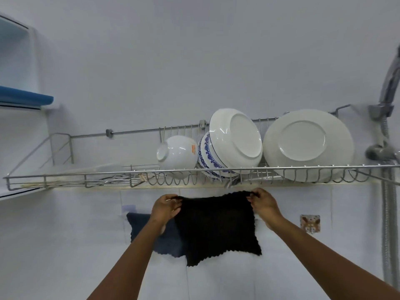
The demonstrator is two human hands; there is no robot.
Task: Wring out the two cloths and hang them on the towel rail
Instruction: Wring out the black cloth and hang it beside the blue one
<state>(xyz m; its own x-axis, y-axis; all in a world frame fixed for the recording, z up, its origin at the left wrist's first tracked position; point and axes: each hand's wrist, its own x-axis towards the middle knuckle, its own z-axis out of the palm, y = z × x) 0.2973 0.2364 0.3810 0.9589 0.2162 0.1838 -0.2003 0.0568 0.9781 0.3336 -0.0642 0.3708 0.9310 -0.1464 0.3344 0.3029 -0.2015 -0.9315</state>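
A black knitted cloth (216,228) hangs spread flat against the white tiled wall, just under the dish rack. My left hand (165,207) pinches its top left corner and my right hand (263,202) pinches its top right corner. Behind it to the left a dark blue cloth (138,224) hangs on the wall, partly covered by my left forearm and the black cloth. The towel rail itself is hidden behind the cloths and my hands.
A wire dish rack (108,174) runs across the wall above, holding a white bowl (177,153), a blue-patterned bowl (207,161) and two white plates (307,144). A shower hose and holder (387,191) stand at the right. A patterned wall hook (310,223) sits right of the cloth.
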